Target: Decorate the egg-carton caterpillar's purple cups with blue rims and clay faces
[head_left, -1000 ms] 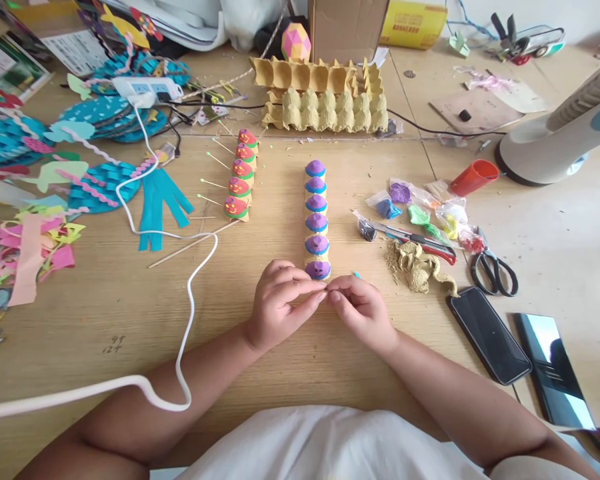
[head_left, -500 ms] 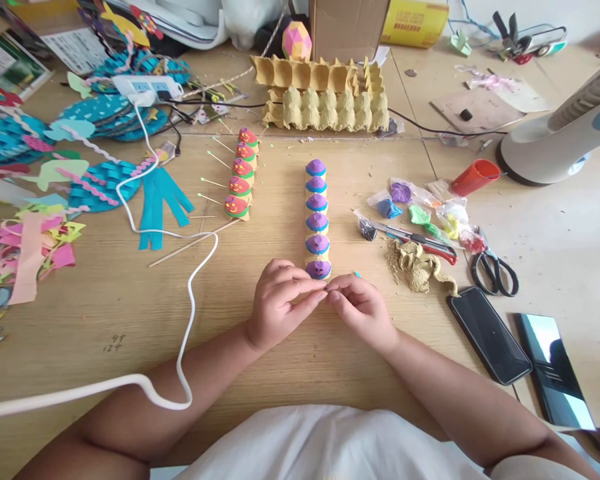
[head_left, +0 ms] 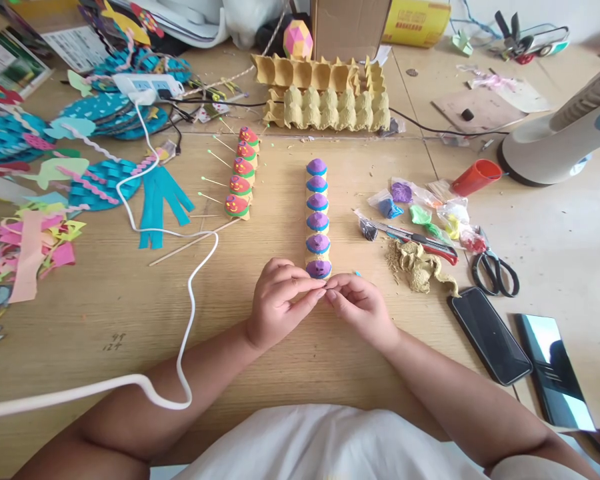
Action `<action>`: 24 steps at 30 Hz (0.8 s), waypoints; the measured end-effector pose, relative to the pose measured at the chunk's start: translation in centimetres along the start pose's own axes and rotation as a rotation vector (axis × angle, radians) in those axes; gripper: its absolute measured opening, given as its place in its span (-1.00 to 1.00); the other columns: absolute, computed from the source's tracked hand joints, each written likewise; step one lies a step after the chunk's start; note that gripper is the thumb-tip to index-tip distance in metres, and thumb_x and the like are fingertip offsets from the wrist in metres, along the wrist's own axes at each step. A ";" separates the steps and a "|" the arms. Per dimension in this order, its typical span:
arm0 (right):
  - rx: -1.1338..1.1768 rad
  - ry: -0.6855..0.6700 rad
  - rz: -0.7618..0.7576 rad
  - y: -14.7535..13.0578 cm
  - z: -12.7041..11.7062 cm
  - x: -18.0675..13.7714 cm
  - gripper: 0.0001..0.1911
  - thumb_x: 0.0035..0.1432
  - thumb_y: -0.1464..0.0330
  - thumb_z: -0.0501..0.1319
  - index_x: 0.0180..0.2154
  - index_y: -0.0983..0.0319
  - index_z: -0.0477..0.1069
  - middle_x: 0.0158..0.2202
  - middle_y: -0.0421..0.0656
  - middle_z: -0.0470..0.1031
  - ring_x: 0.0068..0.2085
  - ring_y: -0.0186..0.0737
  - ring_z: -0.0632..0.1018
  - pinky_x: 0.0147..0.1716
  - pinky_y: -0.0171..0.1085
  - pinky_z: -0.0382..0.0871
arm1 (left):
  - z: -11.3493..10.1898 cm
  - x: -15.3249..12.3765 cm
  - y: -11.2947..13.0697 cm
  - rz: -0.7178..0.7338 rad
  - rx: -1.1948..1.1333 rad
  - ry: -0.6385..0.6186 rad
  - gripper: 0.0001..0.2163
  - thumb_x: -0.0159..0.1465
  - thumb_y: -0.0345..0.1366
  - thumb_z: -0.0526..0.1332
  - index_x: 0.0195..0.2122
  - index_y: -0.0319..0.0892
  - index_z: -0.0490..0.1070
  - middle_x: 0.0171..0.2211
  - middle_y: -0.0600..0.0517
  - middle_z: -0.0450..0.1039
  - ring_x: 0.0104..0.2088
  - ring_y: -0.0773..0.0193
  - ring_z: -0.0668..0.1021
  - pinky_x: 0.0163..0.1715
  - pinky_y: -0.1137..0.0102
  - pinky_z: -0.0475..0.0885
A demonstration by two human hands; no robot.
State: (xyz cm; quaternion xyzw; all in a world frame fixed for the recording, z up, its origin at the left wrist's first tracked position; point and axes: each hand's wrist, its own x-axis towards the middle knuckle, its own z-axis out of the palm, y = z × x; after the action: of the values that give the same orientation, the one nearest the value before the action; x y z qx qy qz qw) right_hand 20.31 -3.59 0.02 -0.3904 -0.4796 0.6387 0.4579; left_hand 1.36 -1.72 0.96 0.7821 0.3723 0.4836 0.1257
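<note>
My left hand (head_left: 285, 300) and my right hand (head_left: 360, 307) meet fingertip to fingertip over the table, both pinched. Between them is a tiny dark bit, too small to name. Just beyond my fingers lies an egg-carton strip (head_left: 318, 222) with purple and blue clay on its humps; the nearest hump bears small dark dots like eyes. To the left stands a second egg-carton strip (head_left: 241, 177), red and green with yellow marks, and thin sticks with pale green tips beside it.
Clay in small bags (head_left: 390, 209), a box cutter (head_left: 415, 239), torn carton scraps (head_left: 417, 267), scissors (head_left: 495, 272) and a phone (head_left: 490, 337) lie at right. A white cable (head_left: 193, 293) crosses the left. Egg cartons (head_left: 335, 109) sit at the back.
My hands stay nearly in place, with the fingertips shifting very slightly against each other. Nothing else on the table has moved.
</note>
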 end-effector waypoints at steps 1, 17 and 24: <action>0.001 -0.001 0.004 -0.1 0.0 0.0 -0.71 0.25 0.09 0.39 -0.20 0.17 0.54 -0.39 -0.20 0.52 -0.37 -0.31 0.50 -0.34 -0.29 0.43 | 0.0 0.0 0.0 -0.003 -0.002 0.001 -0.85 0.29 -0.45 0.41 -0.16 -0.09 0.58 -0.32 0.07 0.59 -0.24 0.25 0.50 -0.15 0.26 0.48; -0.043 0.010 0.001 -0.2 -0.1 0.1 -0.67 0.30 0.07 0.33 -0.17 0.21 0.56 -0.42 -0.19 0.54 -0.45 -0.37 0.43 -0.42 -0.31 0.39 | -0.1 0.0 0.0 -0.046 -0.008 -0.003 -0.89 0.32 -0.41 0.39 -0.15 -0.08 0.59 -0.31 0.06 0.59 -0.23 0.26 0.52 -0.14 0.27 0.48; -0.101 -0.010 -0.026 -0.3 -0.1 -0.1 -0.69 0.35 0.08 0.28 -0.17 0.19 0.57 -0.38 -0.16 0.54 -0.43 -0.33 0.43 -0.39 -0.28 0.39 | -0.1 0.0 -0.1 -0.071 -0.026 -0.020 -0.92 0.35 -0.35 0.37 -0.16 -0.06 0.62 -0.31 0.06 0.60 -0.23 0.25 0.54 -0.13 0.27 0.49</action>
State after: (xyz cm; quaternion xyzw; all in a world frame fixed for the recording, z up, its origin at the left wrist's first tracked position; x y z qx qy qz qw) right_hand 20.46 -3.62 0.28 -0.4033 -0.5185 0.6098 0.4434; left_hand 1.20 -1.64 0.98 0.7715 0.3922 0.4757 0.1570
